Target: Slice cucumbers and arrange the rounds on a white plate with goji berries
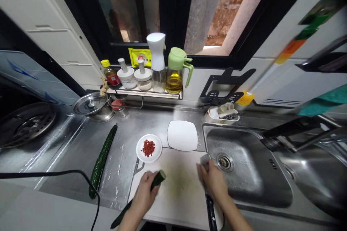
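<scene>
My left hand (143,193) is wrapped round a piece of dark green cucumber (158,178), its pale cut end facing up and right, above the left part of the white cutting board (179,202). Past my left wrist, a dark length (121,214) sticks out to the lower left. Over the board's right edge, my right hand (214,180) is closed on a blurred greyish object (205,160) that I cannot make out. Below it lies a knife with a black handle (210,211). The middle of the board has a faint greenish stain.
A whole cucumber (101,162) lies on the steel counter at left. Behind the board are a plate of red bits (148,148) and a white square plate (182,135). The sink (244,162) is at right; a bottle rack (151,94) stands behind. A black cable (81,172) crosses the lower left.
</scene>
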### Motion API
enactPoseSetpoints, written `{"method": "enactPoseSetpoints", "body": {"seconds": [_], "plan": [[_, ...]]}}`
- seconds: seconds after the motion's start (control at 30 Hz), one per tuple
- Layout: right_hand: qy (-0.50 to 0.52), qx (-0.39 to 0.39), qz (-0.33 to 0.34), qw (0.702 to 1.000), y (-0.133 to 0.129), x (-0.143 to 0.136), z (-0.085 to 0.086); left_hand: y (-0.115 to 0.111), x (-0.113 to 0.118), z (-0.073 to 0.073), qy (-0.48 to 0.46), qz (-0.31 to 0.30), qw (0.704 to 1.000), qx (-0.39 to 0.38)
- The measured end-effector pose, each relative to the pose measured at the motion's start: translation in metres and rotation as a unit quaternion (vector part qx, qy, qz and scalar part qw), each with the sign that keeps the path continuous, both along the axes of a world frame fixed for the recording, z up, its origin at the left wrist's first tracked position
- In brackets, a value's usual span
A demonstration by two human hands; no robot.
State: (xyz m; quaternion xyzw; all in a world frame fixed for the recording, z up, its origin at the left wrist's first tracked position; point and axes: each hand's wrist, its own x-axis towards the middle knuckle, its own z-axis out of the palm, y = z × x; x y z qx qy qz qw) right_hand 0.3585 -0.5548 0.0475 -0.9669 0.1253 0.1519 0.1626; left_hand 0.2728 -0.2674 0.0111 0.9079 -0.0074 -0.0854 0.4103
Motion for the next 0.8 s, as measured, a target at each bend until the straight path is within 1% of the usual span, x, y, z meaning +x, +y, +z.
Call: {"method": "enactPoseSetpoints", "body": {"seconds": [0.07,0.13,0.23,0.3,0.4,0.47,0.53,0.6,0.63,0.7,0.77,0.8], "plan": [[0.021,-0.015,0.02,0.999,-0.005,-0.04,0.0,-0.023,0.004,0.003,0.021,-0.048,0.999,-0.011],[0.035,-0.017,0.032,0.999,-0.007,-0.072,-0.003,-0.044,0.009,0.005,0.036,-0.078,0.996,-0.005],[0.029,-0.023,0.044,0.998,-0.008,-0.101,-0.013,-0.066,0.017,0.006,0.038,-0.107,0.993,0.009],[0.024,-0.02,0.037,0.999,-0.008,-0.108,-0.022,-0.074,0.02,0.005,0.034,-0.11,0.993,0.014],[0.006,-0.004,0.019,1.0,-0.006,-0.11,-0.034,-0.077,0.022,0.002,0.021,-0.108,0.994,0.009],[-0.016,0.005,-0.005,1.0,-0.007,-0.112,-0.04,-0.075,0.022,0.0,0.004,-0.111,0.994,0.003],[-0.051,0.022,-0.042,0.998,-0.009,-0.116,-0.042,-0.073,0.021,-0.002,-0.019,-0.115,0.993,0.001],[-0.099,0.054,-0.068,0.991,-0.013,-0.122,-0.039,-0.072,0.021,-0.004,-0.039,-0.117,0.992,0.005],[-0.122,0.075,-0.07,0.987,-0.015,-0.125,-0.036,-0.072,0.021,-0.004,-0.045,-0.116,0.992,0.01],[-0.151,0.117,-0.051,0.98,-0.017,-0.131,-0.026,-0.072,0.021,-0.006,-0.052,-0.113,0.992,0.02],[-0.136,0.158,-0.024,0.978,-0.014,-0.133,-0.014,-0.073,0.021,-0.007,-0.051,-0.111,0.992,0.028],[-0.105,0.179,-0.013,0.978,-0.01,-0.132,-0.008,-0.073,0.021,-0.007,-0.05,-0.11,0.992,0.029]]}}
